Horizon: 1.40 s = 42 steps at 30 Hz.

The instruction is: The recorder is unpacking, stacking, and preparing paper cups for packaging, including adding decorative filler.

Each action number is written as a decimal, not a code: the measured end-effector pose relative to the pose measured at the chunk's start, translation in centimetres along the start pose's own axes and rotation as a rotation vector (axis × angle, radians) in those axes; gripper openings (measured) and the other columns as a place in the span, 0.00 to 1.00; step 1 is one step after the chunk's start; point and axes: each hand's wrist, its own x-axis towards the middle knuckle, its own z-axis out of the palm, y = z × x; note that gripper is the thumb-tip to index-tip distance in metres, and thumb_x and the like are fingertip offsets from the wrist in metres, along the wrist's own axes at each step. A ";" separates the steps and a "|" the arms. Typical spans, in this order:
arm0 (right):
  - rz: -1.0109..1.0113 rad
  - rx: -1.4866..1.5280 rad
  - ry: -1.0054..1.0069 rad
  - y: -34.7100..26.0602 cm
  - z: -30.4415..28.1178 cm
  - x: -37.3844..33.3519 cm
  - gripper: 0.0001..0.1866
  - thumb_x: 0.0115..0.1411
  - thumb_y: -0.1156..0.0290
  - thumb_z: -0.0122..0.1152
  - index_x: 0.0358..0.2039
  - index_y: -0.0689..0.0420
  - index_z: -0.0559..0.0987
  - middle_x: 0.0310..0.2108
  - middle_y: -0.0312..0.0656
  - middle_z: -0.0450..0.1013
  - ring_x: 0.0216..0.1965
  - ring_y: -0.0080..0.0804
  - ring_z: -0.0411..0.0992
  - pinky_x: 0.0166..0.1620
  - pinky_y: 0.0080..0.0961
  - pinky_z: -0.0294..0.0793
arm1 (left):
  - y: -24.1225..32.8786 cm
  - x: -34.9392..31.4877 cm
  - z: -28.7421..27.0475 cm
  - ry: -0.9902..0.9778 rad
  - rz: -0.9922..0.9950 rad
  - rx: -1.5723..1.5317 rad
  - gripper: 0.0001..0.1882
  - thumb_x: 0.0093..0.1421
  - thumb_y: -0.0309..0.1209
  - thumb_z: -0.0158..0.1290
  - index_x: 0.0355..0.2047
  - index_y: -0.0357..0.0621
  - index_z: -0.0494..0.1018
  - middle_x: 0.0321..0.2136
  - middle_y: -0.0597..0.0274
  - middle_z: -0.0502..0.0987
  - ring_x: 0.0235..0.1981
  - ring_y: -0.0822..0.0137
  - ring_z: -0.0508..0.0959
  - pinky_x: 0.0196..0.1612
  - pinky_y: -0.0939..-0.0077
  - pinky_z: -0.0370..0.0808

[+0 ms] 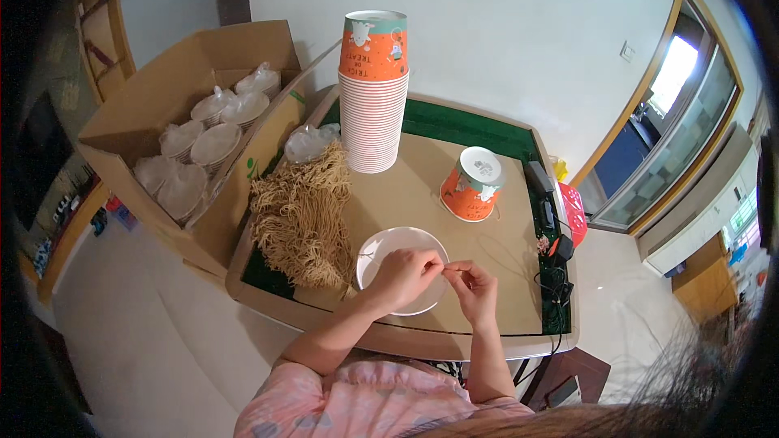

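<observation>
A round white paper bucket [406, 242] stands open end up near the table's front edge, its inside showing. Over it my left hand [408, 274] is closed in a pinch. My right hand [473, 285] pinches at the bucket's right rim, its fingertips meeting those of the left. Whatever lies between the fingers is too small to make out. A short tan string end [367, 255] shows at the bucket's left inner wall. Left of it lies a big tangled bundle of tan strings [304, 223].
A tall stack of orange paper buckets [375, 113] stands upside down at the back. Another upturned bucket [472, 186] sits at the right. An open cardboard box [138, 126] at the left holds wrapped white bowls [215, 146]. Black cables [556, 288] run along the table's right edge.
</observation>
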 end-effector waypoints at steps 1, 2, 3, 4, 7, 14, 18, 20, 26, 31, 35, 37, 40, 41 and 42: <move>0.001 -0.034 -0.013 0.0 0.0 -0.1 0.04 0.52 0.81 0.60 0.30 0.63 0.78 0.22 0.28 0.70 0.19 0.08 0.57 0.23 0.09 0.56 | 0.0 0.0 0.1 0.001 0.000 -0.001 0.07 0.54 0.31 0.51 0.27 0.40 0.73 0.23 0.54 0.76 0.25 0.56 0.77 0.29 0.64 0.72; 0.002 -0.034 -0.014 -0.1 0.0 -0.1 0.04 0.52 0.81 0.60 0.30 0.63 0.78 0.22 0.28 0.70 0.19 0.08 0.57 0.23 0.09 0.56 | 0.0 0.0 0.1 0.008 0.006 -0.012 0.07 0.54 0.31 0.51 0.26 0.40 0.73 0.23 0.54 0.76 0.25 0.56 0.77 0.29 0.64 0.72; -0.023 -0.069 0.000 -0.5 0.0 -0.1 0.04 0.52 0.81 0.60 0.30 0.62 0.78 0.21 0.27 0.69 0.19 0.08 0.56 0.23 0.09 0.55 | -0.1 0.0 0.2 0.014 0.012 -0.023 0.07 0.54 0.32 0.51 0.26 0.40 0.73 0.22 0.54 0.76 0.24 0.55 0.77 0.29 0.64 0.72; -0.048 -0.104 0.013 -0.7 0.0 -0.1 0.04 0.51 0.81 0.61 0.29 0.62 0.78 0.20 0.26 0.68 0.19 0.09 0.55 0.22 0.10 0.54 | -0.2 0.0 0.3 0.014 0.011 -0.023 0.07 0.54 0.32 0.51 0.26 0.40 0.73 0.22 0.54 0.76 0.24 0.55 0.77 0.29 0.64 0.72; -0.121 -0.181 0.051 -0.7 0.1 0.2 0.04 0.51 0.77 0.61 0.29 0.59 0.79 0.20 0.32 0.72 0.16 0.13 0.55 0.20 0.12 0.56 | -0.6 -0.1 0.4 0.094 0.040 -0.113 0.08 0.54 0.32 0.51 0.24 0.40 0.73 0.21 0.54 0.76 0.24 0.56 0.77 0.28 0.64 0.72; -0.159 -0.293 0.005 -1.3 -0.3 0.5 0.03 0.50 0.78 0.62 0.27 0.59 0.78 0.26 0.35 0.74 0.17 0.14 0.58 0.20 0.14 0.57 | -0.3 0.2 -0.6 -0.027 0.036 -0.092 0.07 0.55 0.31 0.51 0.27 0.38 0.72 0.21 0.53 0.75 0.24 0.55 0.76 0.27 0.66 0.71; -0.162 -0.176 -0.011 -1.1 -0.5 0.5 0.04 0.48 0.79 0.62 0.25 0.59 0.76 0.26 0.34 0.71 0.19 0.15 0.59 0.21 0.13 0.58 | 0.2 0.2 -0.3 0.049 0.081 -0.224 0.06 0.55 0.27 0.50 0.27 0.36 0.69 0.21 0.52 0.74 0.24 0.56 0.76 0.27 0.67 0.70; -0.145 -0.153 -0.016 0.0 -0.8 0.4 0.04 0.48 0.80 0.62 0.25 0.59 0.75 0.25 0.34 0.70 0.19 0.16 0.59 0.21 0.13 0.59 | 0.4 0.2 -0.6 0.094 0.100 -0.281 0.06 0.56 0.27 0.49 0.27 0.35 0.68 0.20 0.53 0.73 0.23 0.59 0.75 0.27 0.69 0.70; -0.020 -0.125 -0.026 2.9 -2.1 -0.4 0.05 0.47 0.80 0.62 0.26 0.58 0.75 0.25 0.34 0.70 0.19 0.17 0.59 0.22 0.13 0.59 | 1.1 0.3 -1.8 0.123 0.075 -0.455 0.06 0.58 0.27 0.49 0.28 0.36 0.67 0.19 0.60 0.71 0.19 0.73 0.68 0.25 0.78 0.67; -0.303 -0.251 -0.007 -2.3 -0.5 0.6 0.07 0.47 0.82 0.61 0.29 0.63 0.74 0.28 0.38 0.72 0.26 0.24 0.68 0.33 0.18 0.67 | 0.9 0.5 -1.8 0.070 0.061 -0.456 0.07 0.58 0.29 0.49 0.30 0.36 0.69 0.20 0.62 0.73 0.21 0.75 0.70 0.25 0.79 0.68; -0.302 -0.254 -0.133 -2.2 -0.5 3.6 0.06 0.50 0.81 0.59 0.31 0.63 0.75 0.28 0.41 0.74 0.31 0.26 0.72 0.36 0.21 0.70 | 0.8 0.8 -2.6 0.031 0.096 -0.386 0.07 0.56 0.29 0.51 0.29 0.36 0.71 0.21 0.60 0.75 0.23 0.74 0.74 0.26 0.78 0.70; -0.135 -0.154 -0.147 -0.1 -0.9 5.8 0.05 0.51 0.80 0.58 0.30 0.64 0.75 0.27 0.41 0.74 0.29 0.25 0.72 0.35 0.21 0.71 | -1.3 1.0 -3.4 0.104 0.058 -0.254 0.05 0.53 0.28 0.53 0.27 0.37 0.72 0.21 0.59 0.76 0.24 0.71 0.76 0.28 0.75 0.71; 0.071 -0.092 -0.195 2.4 -0.9 8.6 0.04 0.53 0.78 0.56 0.29 0.65 0.75 0.23 0.39 0.74 0.25 0.23 0.71 0.30 0.20 0.71 | -6.2 2.5 -5.0 0.232 -0.052 -0.059 0.04 0.52 0.26 0.52 0.25 0.38 0.73 0.21 0.56 0.76 0.23 0.66 0.76 0.28 0.74 0.71; 0.110 -0.131 -0.224 3.3 -0.8 9.3 0.05 0.55 0.77 0.55 0.29 0.65 0.76 0.22 0.38 0.74 0.23 0.22 0.71 0.28 0.19 0.71 | -8.1 2.6 -5.2 0.199 -0.129 -0.020 0.04 0.52 0.27 0.52 0.26 0.38 0.73 0.22 0.56 0.76 0.24 0.65 0.76 0.28 0.73 0.71; 0.109 -0.131 -0.223 4.6 -0.9 9.8 0.05 0.55 0.77 0.55 0.29 0.65 0.76 0.22 0.38 0.74 0.23 0.22 0.71 0.28 0.19 0.71 | -9.9 2.7 -5.3 0.162 -0.202 0.016 0.05 0.51 0.28 0.53 0.26 0.38 0.73 0.23 0.55 0.77 0.25 0.64 0.77 0.29 0.72 0.72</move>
